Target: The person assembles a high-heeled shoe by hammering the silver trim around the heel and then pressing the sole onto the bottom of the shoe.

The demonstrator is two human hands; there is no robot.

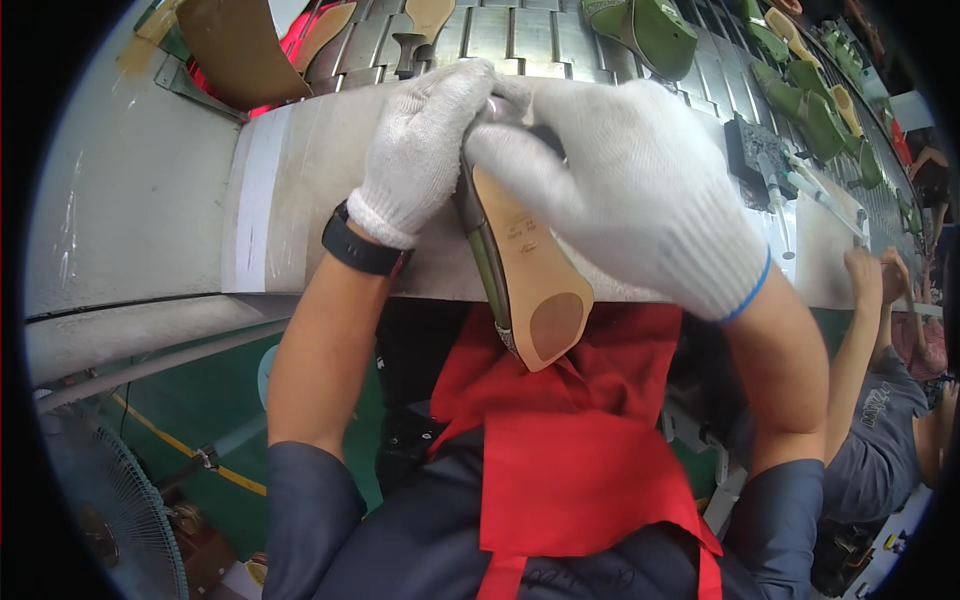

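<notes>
Shoe (490,265) is upside-down, far end gripped btwn L hand (425,130) & R hand (630,185); sole (520,250) on, handwork prob. unfinished.

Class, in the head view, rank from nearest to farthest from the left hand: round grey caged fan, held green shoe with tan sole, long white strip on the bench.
1. Green shoe with tan sole: held by the left hand.
2. Long white strip: on the bench, left.
3. Round grey caged fan: lower left.

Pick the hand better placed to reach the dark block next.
Right hand, probably: it is nearer the dark block, while the left hand is farther left. Both are on the shoe, though.
</notes>
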